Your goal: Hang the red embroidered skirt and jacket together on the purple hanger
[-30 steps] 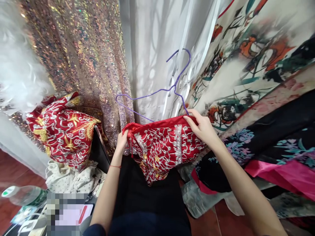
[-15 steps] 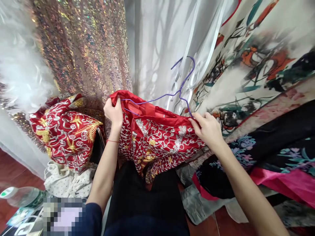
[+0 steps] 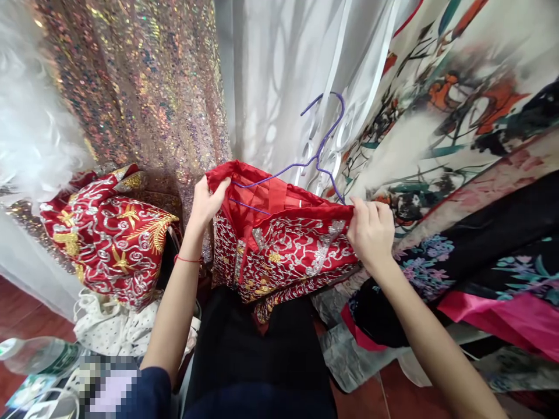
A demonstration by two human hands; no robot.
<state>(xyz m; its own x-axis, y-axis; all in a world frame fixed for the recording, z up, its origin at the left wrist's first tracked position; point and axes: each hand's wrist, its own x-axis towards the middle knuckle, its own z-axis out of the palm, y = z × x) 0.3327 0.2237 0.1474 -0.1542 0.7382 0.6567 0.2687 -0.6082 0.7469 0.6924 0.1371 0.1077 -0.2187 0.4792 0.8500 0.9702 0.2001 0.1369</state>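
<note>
The red embroidered garment (image 3: 297,247) is held between the two hands, before the black-clad lap (image 3: 262,361), its opening stretched from left to right, seemingly to make room for the purple hanger (image 3: 318,154), whose left arm lies inside; the left hand's (image 3: 209,201) grip pinches the left edge; the right hand's (image 3: 372,233) pinches the right edge by the hanger's end, perhaps to steady both; farther left sits another red garment (image 3: 113,238); farther right, a black floral cloth (image 3: 489,227).

Uneven indoor light, glinting sequinned cloth (image 3: 152,87), faint shadows on white fabric (image 3: 262,93), stretched edges, lower left pixelated
</note>
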